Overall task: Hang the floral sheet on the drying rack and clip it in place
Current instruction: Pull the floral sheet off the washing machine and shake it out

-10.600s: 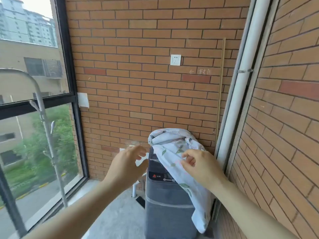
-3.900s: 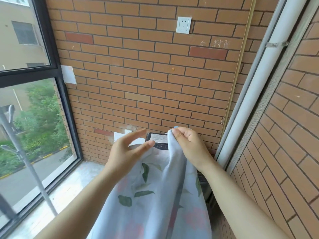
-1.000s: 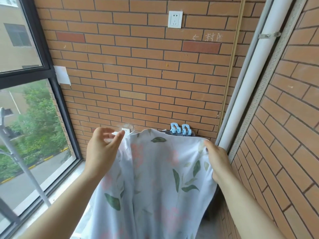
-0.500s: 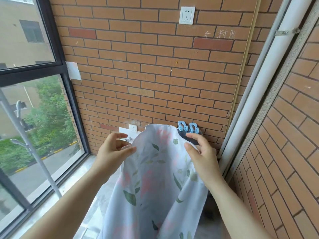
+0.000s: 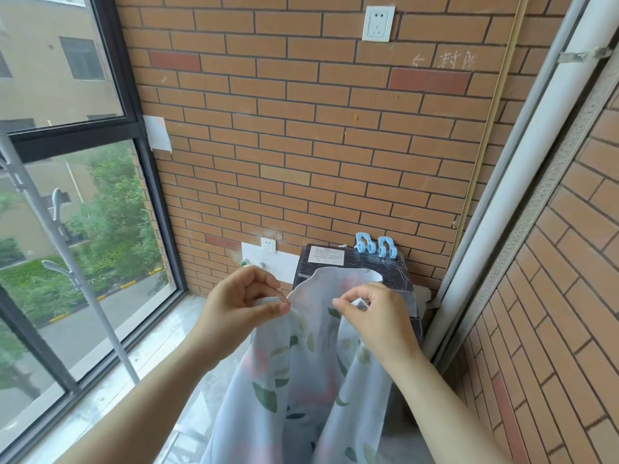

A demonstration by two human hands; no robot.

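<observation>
The floral sheet [image 5: 301, 373], pale blue-white with green leaves and pink blooms, hangs down in front of me. My left hand [image 5: 241, 303] pinches its top edge on the left. My right hand [image 5: 371, 313] pinches the top edge on the right, a short gap away. Two light blue clips [image 5: 375, 246] stand on the back of the dark washing machine [image 5: 351, 266] behind the sheet. A grey metal pole of the drying rack [image 5: 67, 256] slants along the window at the left.
A brick wall [image 5: 301, 145] with a white socket [image 5: 377, 23] faces me. A white pipe [image 5: 522, 182] runs down the right corner beside another brick wall. A dark-framed window [image 5: 67, 195] fills the left. Pale floor lies below.
My hands have drawn closer together along the sheet's top edge and dropped lower. The washing machine's top and both clips now show above the sheet.
</observation>
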